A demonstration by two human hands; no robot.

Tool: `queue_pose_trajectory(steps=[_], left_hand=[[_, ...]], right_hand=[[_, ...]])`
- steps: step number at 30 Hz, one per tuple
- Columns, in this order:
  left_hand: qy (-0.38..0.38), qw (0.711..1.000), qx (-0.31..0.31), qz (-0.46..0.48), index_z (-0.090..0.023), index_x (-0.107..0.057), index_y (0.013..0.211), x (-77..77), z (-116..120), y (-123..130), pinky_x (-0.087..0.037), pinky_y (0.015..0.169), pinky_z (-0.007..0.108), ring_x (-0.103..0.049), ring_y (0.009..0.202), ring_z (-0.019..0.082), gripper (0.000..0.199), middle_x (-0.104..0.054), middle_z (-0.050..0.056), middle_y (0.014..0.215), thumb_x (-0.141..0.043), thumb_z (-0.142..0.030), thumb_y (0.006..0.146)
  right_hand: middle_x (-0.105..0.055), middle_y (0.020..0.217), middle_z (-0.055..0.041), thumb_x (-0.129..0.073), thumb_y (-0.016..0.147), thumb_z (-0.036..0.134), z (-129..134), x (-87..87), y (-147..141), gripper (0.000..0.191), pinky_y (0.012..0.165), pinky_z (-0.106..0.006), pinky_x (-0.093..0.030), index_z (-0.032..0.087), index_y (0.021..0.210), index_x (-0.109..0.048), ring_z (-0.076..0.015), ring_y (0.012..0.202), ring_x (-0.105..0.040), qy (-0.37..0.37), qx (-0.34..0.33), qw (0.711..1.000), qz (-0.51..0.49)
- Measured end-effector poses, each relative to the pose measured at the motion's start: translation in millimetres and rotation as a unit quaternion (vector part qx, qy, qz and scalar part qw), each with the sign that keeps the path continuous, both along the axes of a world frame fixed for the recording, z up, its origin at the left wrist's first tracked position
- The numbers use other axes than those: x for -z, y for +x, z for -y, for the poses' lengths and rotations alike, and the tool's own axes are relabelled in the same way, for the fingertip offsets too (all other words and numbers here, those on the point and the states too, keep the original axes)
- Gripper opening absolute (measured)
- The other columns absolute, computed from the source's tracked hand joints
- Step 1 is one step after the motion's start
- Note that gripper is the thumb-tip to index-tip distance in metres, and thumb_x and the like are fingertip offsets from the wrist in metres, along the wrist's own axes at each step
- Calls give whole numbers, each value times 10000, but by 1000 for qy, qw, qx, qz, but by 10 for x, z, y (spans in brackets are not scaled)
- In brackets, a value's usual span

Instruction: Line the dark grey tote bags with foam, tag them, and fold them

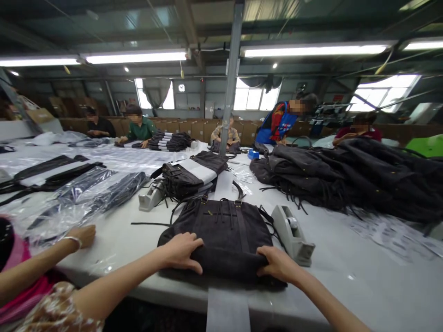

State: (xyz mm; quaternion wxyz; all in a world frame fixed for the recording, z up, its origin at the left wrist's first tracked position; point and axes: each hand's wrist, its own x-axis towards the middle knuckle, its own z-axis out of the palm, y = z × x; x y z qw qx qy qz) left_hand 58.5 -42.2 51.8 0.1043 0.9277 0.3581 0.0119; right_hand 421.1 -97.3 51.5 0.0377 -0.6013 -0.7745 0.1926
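White counter point(363, 290) stretches wide before you, with several people along its far side, among them a person in a blue vest point(277, 123). Heaped over much of its right side is a large pile of dark bags point(321, 170). To the left lie bags in clear plastic point(100, 193). Directly in front of you, near the counter's front edge, the black bag point(228, 221) lies flat, its handle end pointing away and its near end folded into a thick roll. Just beyond it rests a banded bag point(176, 180), wrapped with a white strip. At your far left a co-worker's forearm point(44, 263) reaches in, apart from your work. Grey tape dispensers stand close by: one point(294, 240) just beside the black bag on the right, another point(149, 198) by the banded bag. Your left hand point(180, 252) has its grip curled over the left part of the roll, fingers on top and thumb along the front. Your right hand point(277, 263) clasps the right end, its grip partly closed on the fabric. Smallest is the co-worker's white bracelet point(74, 240).
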Motion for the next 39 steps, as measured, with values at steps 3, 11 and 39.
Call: queue_pose_trajectory(steps=[3, 11, 39], left_hand=[[36, 999, -9, -17, -215, -575, 1007, -33, 137, 193, -441, 714, 365, -590, 910, 312, 523, -610, 113, 984, -682, -612, 682], [84, 993, 22, -80, -219, -538, 968, -123, -51, 338, -434, 567, 328, -639, 787, 291, 445, -659, 57, 892, -713, -518, 689], [200, 975, -45, 86, -204, -534, 1212, 734, 157, -846, -425, 914, 398, -528, 1090, 252, 395, -563, 107, 1269, -535, -117, 826]], right_hand=[[-639, 857, -5, -761, 596, 294, 59, -120, -69, 260, 641, -250, -345, 218, 801, -621, -203, 820, -583, -4, -5, 1000, 26], [-607, 954, -48, -744, 662, 427, 68, -290, -475, 412, 716, -290, -401, 215, 991, -616, -236, 895, -589, 36, -78, 994, 66], [-586, 819, -46, -482, 831, 61, 289, 794, -231, 304, 702, -294, -381, 172, 1086, -606, -189, 764, -506, 365, -115, 920, 87]])
